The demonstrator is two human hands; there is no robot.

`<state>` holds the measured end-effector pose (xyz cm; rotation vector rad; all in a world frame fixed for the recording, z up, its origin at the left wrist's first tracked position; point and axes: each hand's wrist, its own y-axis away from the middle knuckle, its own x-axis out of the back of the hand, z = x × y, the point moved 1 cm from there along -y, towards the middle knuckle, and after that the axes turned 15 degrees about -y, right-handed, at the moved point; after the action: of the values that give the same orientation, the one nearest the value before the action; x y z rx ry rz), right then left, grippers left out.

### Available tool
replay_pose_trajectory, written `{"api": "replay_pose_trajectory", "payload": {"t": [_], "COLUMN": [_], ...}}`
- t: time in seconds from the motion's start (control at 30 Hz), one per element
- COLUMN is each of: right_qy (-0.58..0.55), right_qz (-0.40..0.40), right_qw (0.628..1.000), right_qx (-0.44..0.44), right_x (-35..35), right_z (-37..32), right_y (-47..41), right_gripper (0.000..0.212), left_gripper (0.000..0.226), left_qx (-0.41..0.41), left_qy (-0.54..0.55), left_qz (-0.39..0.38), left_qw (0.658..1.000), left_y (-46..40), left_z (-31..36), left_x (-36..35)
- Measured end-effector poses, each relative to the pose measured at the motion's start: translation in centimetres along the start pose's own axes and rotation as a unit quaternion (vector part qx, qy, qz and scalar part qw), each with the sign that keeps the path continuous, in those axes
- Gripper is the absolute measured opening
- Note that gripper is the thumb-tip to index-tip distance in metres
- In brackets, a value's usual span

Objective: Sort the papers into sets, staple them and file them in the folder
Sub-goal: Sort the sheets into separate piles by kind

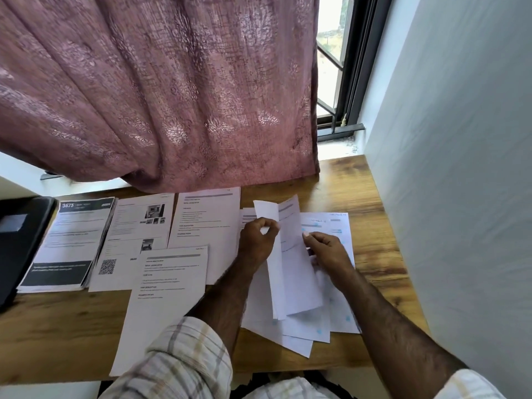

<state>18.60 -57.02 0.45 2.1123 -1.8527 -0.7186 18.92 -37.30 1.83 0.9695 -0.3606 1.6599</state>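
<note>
Counted on the wooden desk [357,180]

Two hands — left hand [257,240], right hand [326,249]; one black folder [20,240]; one curtain [161,90]; loose sheets overlapping — uncountable.

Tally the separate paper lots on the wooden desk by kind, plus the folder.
Thick stacks with a black-banded cover sheet: 1
Single printed sheets laid out flat: 3
Loose fanned heaps of white sheets: 1
Black folders: 1
Total: 6

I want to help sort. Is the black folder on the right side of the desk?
No, the black folder lies at the desk's far left edge, beside the stack of papers.
</note>
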Motion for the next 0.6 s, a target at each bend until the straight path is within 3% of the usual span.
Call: {"api": "replay_pose_trajectory", "payload": {"t": [0.07,0.13,0.2,0.27,0.33,0.43,0.53,0.6], "right_qy": [0.004,0.007,0.02,0.066,0.161,0.23,0.408,0.482], "right_qz": [-0.048,-0.076,-0.082,-0.056,-0.018,-0.024,0.045,0.046], "right_qw": [0.999,0.997,0.996,0.996,0.984,0.966,0.89,0.855], "right_qx": [0.001,-0.009,-0.011,0.024,0.076,0.115,0.197,0.185], "right_x": [-0.3,-0.4,-0.1,0.6,1.4,1.8,2.4,3.0], "right_z": [-0.1,-0.1,0.0,0.4,0.7,0.6,0.8,1.3], "right_y": [0.5,1.1,1.5,1.5,1.1,0.9,0.4,-0.2], "right_gripper": [0.022,0.034,0.042,0.036,0.035,0.05,0.082,0.095], "left_gripper": [0.054,0.064,0.049,0.027,0.02,0.017,0.023,0.027], "left_qx": [0.007,0.007,0.007,0.016,0.02,0.025,0.028,0.033], "left_qy": [0.01,-0.012,-0.041,-0.054,-0.062,-0.071,-0.078,-0.084], "left_qz": [-0.01,-0.002,0.009,0.012,0.004,-0.009,-0.008,-0.007], "left_qw": [1.0,1.0,0.999,0.998,0.998,0.997,0.996,0.996], "left_y": [0.0,0.0,-0.3,-0.3,-0.1,0.2,0.3,0.4], "left_z": [0.3,0.4,0.0,-0.2,-0.4,-0.8,-1.1,-1.1], "left_x": [0.2,0.3,0.1,0.2,0.2,0.0,-0.2,-0.3]}}
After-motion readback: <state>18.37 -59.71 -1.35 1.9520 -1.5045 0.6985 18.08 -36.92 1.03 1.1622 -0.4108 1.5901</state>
